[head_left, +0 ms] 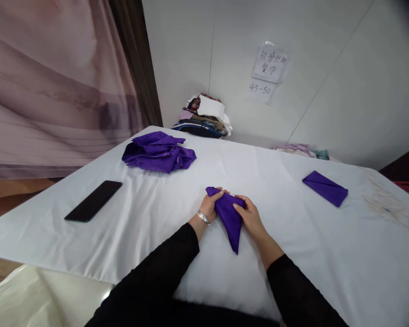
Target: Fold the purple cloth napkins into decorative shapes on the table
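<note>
- fingers of the left hand close on the upper left end of a purple cloth, its point hanging toward the wearer, over a white-draped desk.
- fingers of the right hand pinch its upper right corner.
- a loose heap lies beyond, left; a phone sits nearer.
- a folded piece rests well apart, right.
- clothes stack past the far edge.

Soft, diffuse indoor light leaves the white tablecloth greyish, with faint shadows in its folds and a small glare spot at near left. Wide-angle stretch shows toward the edges, the far right corner darkens, and the handwritten sign looks slightly soft.
</note>
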Demonstrator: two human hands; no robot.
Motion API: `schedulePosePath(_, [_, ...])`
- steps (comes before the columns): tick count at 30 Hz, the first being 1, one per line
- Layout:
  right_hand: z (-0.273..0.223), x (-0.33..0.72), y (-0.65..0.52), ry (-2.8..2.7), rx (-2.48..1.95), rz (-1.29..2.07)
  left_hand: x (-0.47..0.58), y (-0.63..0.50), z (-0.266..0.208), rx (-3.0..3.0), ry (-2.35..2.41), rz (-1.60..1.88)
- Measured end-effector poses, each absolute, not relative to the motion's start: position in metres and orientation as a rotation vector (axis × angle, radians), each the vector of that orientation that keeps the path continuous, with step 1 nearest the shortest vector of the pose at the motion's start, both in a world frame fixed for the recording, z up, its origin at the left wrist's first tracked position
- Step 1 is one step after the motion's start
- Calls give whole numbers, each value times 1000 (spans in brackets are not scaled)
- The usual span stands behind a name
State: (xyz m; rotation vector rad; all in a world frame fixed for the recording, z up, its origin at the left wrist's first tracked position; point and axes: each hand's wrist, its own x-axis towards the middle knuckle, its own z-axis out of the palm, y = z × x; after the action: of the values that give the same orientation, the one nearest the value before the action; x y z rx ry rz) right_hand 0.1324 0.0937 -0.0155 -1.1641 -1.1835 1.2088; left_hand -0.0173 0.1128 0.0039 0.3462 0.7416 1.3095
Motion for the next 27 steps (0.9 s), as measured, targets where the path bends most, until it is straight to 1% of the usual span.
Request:
schedulePosePath(3, [-20, 134, 100, -1199, -1178, 1198, -17, 114, 3, 341, 773, 1299])
schedulePosePath(13, [-20, 139, 99, -1049, -1103, 1332, -15, 116, 2, 326, 813, 1211])
schedulePosePath(27, [-19, 140, 100, -994, -1103, 1369, -14, 121, -5, 306, 753, 1310])
